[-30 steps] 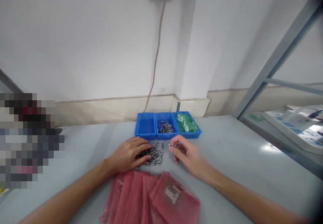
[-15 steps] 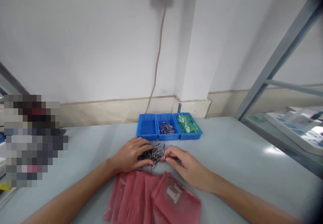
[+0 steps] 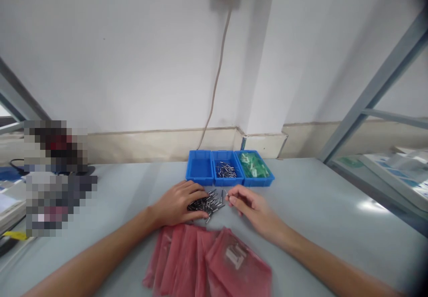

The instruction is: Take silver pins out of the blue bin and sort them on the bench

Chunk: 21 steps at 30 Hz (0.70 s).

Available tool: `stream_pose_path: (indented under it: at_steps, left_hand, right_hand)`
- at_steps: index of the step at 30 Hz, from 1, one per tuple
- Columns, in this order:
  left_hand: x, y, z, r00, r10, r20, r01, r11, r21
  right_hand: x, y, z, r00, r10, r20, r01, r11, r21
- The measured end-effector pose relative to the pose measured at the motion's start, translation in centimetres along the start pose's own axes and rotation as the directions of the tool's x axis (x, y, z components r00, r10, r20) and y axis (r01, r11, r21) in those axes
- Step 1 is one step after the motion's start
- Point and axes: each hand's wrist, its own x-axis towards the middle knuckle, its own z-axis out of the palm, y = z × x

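Metal pins (image 3: 210,202), heaped before the middle blue bin (image 3: 228,182), appear light, stiff, slippery, best pinched mid-shaft; left hand (image 3: 180,201) spread over heap, right hand (image 3: 249,205) narrowly pinching a slim piece (image 3: 227,194).

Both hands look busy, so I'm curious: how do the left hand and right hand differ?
The left hand lies over loose metal pieces; the right hand is beside them. The left hand's thumb and fingers are apart; the right hand's pinch, apparently on something small. Both are bare.

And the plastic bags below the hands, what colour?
The plastic bags are translucent pinkish red; head view.
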Motion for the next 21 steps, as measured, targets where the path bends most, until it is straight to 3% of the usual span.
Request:
stream_pose_path:
  at_steps: [12, 21]
  left_hand:
    - [0.07, 0.12, -0.17, 1.0, -0.015, 0.016, 0.015, 1.0, 0.004]
    - [0.06, 0.15, -0.09, 1.0, -0.014, 0.012, 0.014, 1.0, 0.006]
  right_hand:
    - [-0.19, -0.37, -0.31, 0.981, -0.006, -0.191, -0.006, 0.998, -0.065]
    - [-0.23, -0.61, -0.26, 0.982, -0.032, -0.185, 0.02, 0.998, -0.064]
